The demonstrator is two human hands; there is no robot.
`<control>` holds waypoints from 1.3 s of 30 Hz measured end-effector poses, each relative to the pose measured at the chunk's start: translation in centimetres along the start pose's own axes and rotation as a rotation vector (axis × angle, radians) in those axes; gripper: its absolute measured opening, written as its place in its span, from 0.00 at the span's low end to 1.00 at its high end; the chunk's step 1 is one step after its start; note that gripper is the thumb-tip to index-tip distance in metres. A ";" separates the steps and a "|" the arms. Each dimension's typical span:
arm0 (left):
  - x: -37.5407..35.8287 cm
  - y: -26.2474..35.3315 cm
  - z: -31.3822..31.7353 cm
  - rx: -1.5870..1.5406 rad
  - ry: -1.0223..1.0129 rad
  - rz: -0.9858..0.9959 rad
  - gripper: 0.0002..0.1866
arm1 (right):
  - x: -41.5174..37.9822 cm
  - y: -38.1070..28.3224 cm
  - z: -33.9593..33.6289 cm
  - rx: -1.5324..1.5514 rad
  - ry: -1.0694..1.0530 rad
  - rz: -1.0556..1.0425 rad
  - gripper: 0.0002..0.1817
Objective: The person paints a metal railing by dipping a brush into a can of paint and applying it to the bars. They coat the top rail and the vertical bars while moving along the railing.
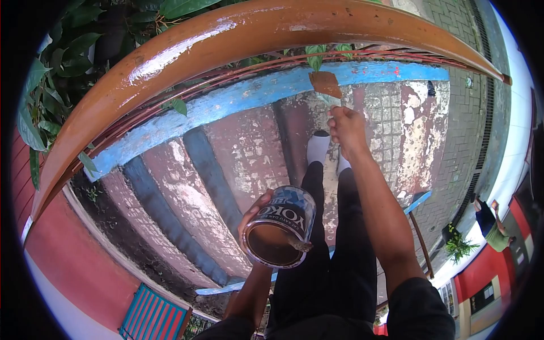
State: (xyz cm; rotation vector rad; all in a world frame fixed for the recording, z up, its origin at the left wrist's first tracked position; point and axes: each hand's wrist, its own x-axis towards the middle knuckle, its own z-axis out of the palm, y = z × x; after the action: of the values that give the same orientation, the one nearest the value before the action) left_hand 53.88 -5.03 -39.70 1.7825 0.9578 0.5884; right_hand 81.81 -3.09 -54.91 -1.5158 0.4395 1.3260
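My left hand [253,214] is wrapped round the side of a paint can [286,212] with a blue and black label reading "YOKO". The can is tilted, so brown paint [272,242] shows inside it. A crusted stick-like piece [300,245] lies across its rim. My right hand [347,129] is closed on a flat paintbrush [325,85], its wide end coated in brown and pointing away from me. The brush is beyond my feet, over the blue stair edge, below the glossy brown handrail [266,25]. Its handle is mostly hidden in my fingers.
Worn steps [243,147] with peeling paint and blue bands lie under me. Thin reddish-brown bars [226,76] run beneath the handrail, with leafy plants [73,51] behind. To the right are a paved path [447,164], a potted plant [460,246] and another person [494,226].
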 end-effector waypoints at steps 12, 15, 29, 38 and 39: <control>-0.3 0.8 1.0 -0.038 -0.008 -0.022 0.70 | -4.1 -5.7 1.8 -0.091 -0.043 -0.110 0.11; 0.0 0.4 1.6 -0.040 0.002 -0.012 0.70 | -3.8 -3.7 1.0 -0.083 -0.066 -0.213 0.13; 0.0 0.9 2.3 0.007 -0.013 0.012 0.70 | 1.2 -0.9 -0.5 -0.043 -0.092 -0.054 0.11; 0.7 3.6 3.8 -0.021 -0.001 0.027 0.69 | -2.6 -4.9 -1.3 -0.068 0.074 -0.302 0.12; 0.7 3.8 4.0 -0.019 0.006 0.030 0.69 | -2.3 -4.5 -1.3 -0.029 0.064 -0.305 0.12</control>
State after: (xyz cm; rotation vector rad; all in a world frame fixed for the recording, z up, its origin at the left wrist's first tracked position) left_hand 58.58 -7.40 -37.77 1.7818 0.9288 0.6203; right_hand 85.32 -3.11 -51.01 -1.5818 0.2182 1.0521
